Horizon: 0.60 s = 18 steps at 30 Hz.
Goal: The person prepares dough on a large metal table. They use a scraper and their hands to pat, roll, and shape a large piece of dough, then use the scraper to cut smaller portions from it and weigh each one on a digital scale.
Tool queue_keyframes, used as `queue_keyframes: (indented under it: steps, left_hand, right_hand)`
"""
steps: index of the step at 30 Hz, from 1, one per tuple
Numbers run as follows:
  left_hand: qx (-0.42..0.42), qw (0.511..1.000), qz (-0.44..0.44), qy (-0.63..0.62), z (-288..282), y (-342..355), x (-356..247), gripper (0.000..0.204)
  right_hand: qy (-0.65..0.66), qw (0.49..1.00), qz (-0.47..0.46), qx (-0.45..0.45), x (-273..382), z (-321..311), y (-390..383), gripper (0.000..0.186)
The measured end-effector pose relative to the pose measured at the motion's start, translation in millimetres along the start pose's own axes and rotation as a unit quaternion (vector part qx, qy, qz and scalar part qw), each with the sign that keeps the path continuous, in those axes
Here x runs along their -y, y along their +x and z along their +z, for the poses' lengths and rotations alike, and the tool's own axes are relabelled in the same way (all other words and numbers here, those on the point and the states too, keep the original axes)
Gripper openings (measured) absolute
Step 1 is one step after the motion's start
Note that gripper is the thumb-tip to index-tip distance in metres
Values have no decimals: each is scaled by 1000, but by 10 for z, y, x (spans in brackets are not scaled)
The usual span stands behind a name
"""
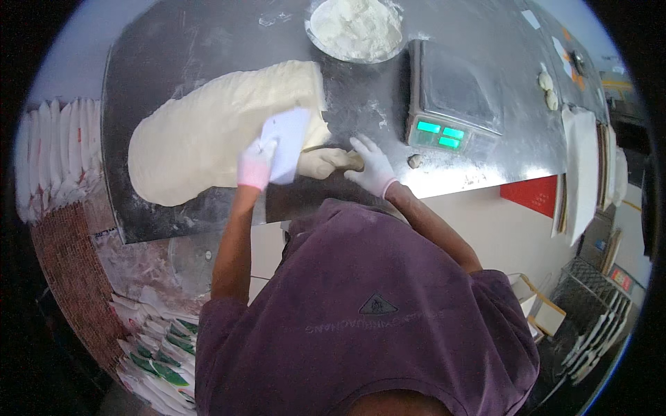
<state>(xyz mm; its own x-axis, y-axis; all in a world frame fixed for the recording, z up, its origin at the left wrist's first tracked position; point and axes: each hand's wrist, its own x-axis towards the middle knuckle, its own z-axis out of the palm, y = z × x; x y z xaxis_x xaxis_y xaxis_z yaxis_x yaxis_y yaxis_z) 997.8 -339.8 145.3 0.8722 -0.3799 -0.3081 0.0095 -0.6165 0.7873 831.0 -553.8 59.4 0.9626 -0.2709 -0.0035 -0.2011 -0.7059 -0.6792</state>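
A thick slab of pale dough (222,128) lies across the left part of the metal table. My left hand (255,163), in a white glove with a pink cuff, is closed on a flat white dough scraper (290,142). The scraper stands slightly blurred over the slab's right end. Right of it, a small strip of dough (319,163) lies near the table's front edge, beside the slab. My right hand (374,166), also gloved, has its thumb and fingers around the strip's narrow right end.
A bowl of white flour (356,29) stands at the back. Right of my hands sits a digital scale (458,90) with lit green displays. A small dough scrap (415,161) lies before it. White sacks (62,152) are stacked left of the table (173,41).
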Motion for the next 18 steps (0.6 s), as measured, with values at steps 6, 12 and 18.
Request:
queue_keyframes:
  steps: [6,12,18]
  left_hand:
    - [-41,998,-46,13,1066,-119,580,36]
    - [-17,991,51,-122,1186,-174,302,37]
    - [-103,928,-69,-352,717,-184,-548,40]
  right_hand:
    - [-3,1000,-18,15,151,375,110,75]
    - [336,925,102,-141,-184,-400,50,51]
    - [216,935,46,-278,-870,-1545,478,49]
